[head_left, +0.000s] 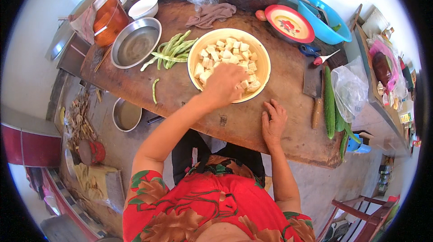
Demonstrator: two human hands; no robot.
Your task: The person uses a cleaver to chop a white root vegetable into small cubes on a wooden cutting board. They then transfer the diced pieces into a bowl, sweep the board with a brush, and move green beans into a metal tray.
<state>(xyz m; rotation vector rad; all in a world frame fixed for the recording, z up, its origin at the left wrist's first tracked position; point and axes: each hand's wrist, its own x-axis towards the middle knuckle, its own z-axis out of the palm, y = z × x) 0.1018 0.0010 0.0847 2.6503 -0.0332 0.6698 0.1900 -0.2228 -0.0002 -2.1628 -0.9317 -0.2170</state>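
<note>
A wide cream enamel basin (265,68) stands near the table's front edge, holding several pale, chunky cubes (228,52), perhaps of a peeled vegetable. My left hand (227,84) reaches into it from the front, its fingers curled down among the cubes. The fingertips are hidden, so what they grip does not show. My right hand (274,123) rests on the wooden tabletop just right of the basin, fingers loosely apart and holding nothing. Green bean pods (173,52) lie left of the basin, and a single pod (155,90) lies nearer me.
On the right lie a cleaver (313,81), a long cucumber (329,104) and a clear plastic bag (349,88). Behind stand a blue basin (331,32), a flowered red-rimmed plate (289,24) and a crumpled cloth (211,16). A metal bowl (136,43) sits at left.
</note>
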